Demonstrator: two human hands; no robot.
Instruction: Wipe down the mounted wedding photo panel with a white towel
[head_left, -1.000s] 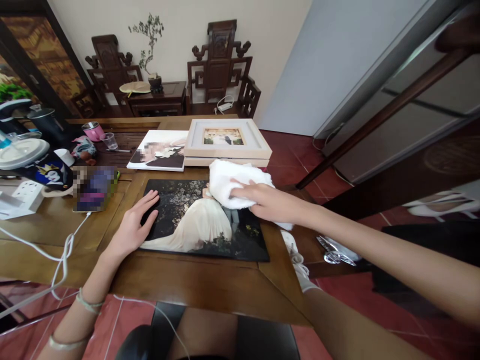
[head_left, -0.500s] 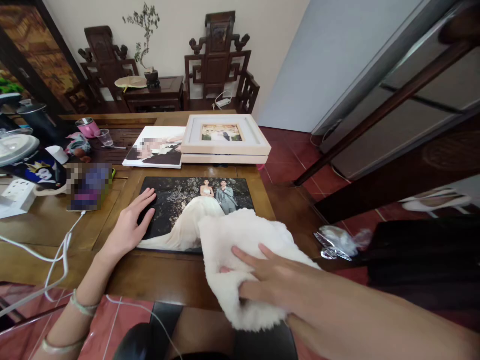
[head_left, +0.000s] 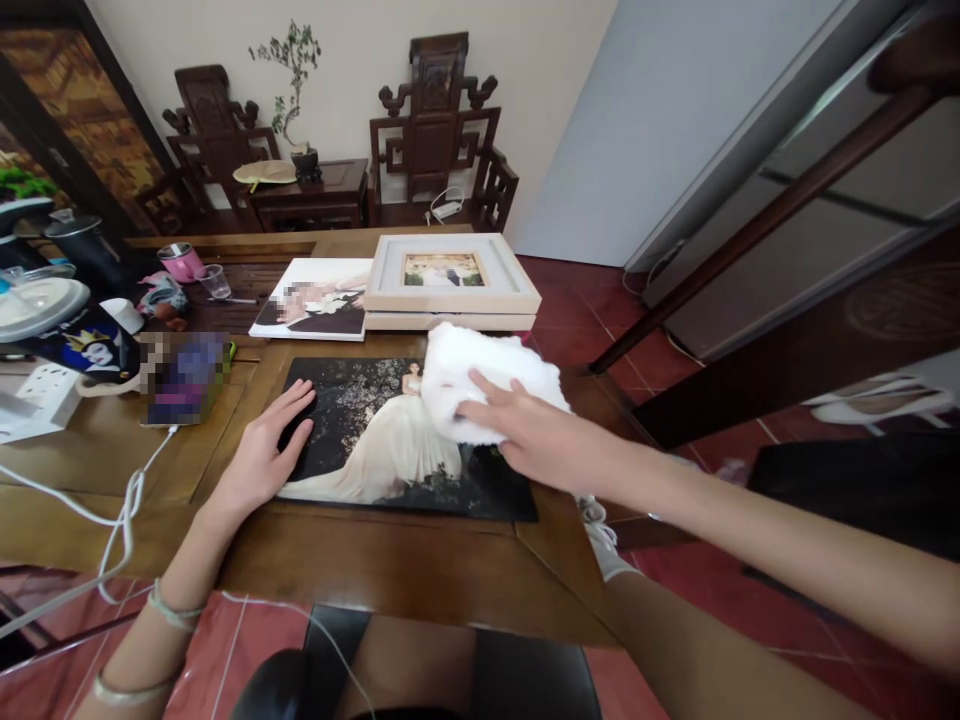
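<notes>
Wooden tabletop point(head_left: 390, 570) carries a flat photo print point(head_left: 360, 440). Since half a second ago the white cloth point(head_left: 480, 380) has gone from near edge to far right corner, under right hand point(head_left: 525, 430), fingers spread flat; left hand point(head_left: 262, 460), fingers open, steadies the left edge.

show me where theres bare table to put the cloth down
Bare wood runs along the near table edge below the big photo, and left of it beside the left hand. The far left, around the cups, is crowded.
</notes>
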